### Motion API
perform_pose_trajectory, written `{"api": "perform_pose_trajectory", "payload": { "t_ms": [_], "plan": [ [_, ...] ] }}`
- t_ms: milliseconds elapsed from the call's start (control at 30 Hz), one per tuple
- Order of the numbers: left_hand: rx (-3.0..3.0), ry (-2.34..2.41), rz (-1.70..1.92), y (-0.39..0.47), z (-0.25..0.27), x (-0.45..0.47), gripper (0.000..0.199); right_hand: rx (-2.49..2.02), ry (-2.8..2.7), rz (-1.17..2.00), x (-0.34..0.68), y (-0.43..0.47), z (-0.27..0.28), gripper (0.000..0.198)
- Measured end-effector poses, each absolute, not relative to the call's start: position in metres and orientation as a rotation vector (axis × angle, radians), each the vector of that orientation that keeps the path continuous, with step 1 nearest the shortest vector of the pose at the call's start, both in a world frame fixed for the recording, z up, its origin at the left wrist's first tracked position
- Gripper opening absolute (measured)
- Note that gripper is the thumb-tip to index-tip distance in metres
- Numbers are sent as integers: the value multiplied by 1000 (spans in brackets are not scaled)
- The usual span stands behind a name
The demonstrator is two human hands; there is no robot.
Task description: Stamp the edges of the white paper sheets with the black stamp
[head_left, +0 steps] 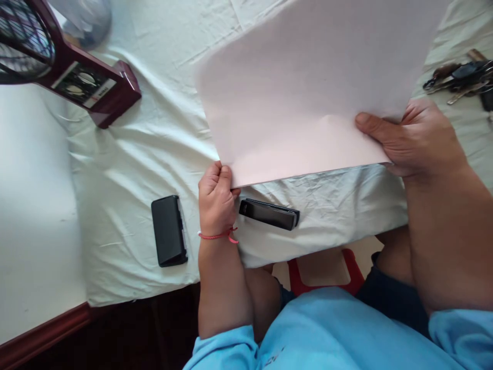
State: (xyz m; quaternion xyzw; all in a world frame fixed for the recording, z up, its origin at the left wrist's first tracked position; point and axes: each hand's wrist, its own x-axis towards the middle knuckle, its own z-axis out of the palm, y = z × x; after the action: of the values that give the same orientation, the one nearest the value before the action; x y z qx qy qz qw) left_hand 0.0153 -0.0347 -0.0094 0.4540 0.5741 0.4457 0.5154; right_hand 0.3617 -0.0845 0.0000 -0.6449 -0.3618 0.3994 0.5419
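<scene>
Both my hands hold a large pale pink sheet of paper (308,87) lifted above a white cloth-covered table (146,139). My left hand (216,198) pinches the sheet's near left corner; a red thread bracelet circles that wrist. My right hand (414,139) grips the near right edge, thumb on top. Just under the paper's near edge, beside my left hand, a black stapler (269,214) lies on the cloth.
A black rectangular case (168,237) lies left of my left hand. A maroon electric swatter racket (77,77) rests at the far left. A bunch of keys (462,77) lies at the far right. A red stool (327,272) shows below the table's edge.
</scene>
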Motion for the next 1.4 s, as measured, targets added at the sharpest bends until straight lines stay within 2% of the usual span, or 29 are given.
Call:
{"api": "perform_pose_trajectory", "payload": {
  "t_ms": [200, 467, 600, 800, 867, 967, 1067, 1167, 1400],
  "plan": [
    [1074, 1350, 1101, -34, -9, 16, 43, -1488, -842, 938, 369, -84, 1, 52],
    [995, 1292, 1116, -29, -9, 14, 45, -1554, -968, 806, 369, -88, 3, 39],
    [900, 1301, 1136, -28, -6, 13, 53, -1494, -970, 779, 373, -85, -3, 51],
    [1284, 1308, 1274, -41, 5, 11, 37, -1548, -746, 751, 401, -78, -16, 62],
    [1585, 1136, 1127, -45, 16, 8, 38, -1575, -693, 743, 408, -77, -20, 64],
    [1962, 760, 492, -49, 33, 3, 38, -1557, -689, 758, 412, -75, -25, 66],
    [2153, 725, 161, -49, 39, -3, 33, -1526, -683, 774, 412, -72, -29, 67],
    [2232, 890, 256, -45, 32, -11, 39, -1522, -662, 771, 411, -70, -29, 64],
    [2096, 1335, 711, -33, 4, -22, 37, -1602, -633, 791, 404, -69, -23, 58]
  ]
}}
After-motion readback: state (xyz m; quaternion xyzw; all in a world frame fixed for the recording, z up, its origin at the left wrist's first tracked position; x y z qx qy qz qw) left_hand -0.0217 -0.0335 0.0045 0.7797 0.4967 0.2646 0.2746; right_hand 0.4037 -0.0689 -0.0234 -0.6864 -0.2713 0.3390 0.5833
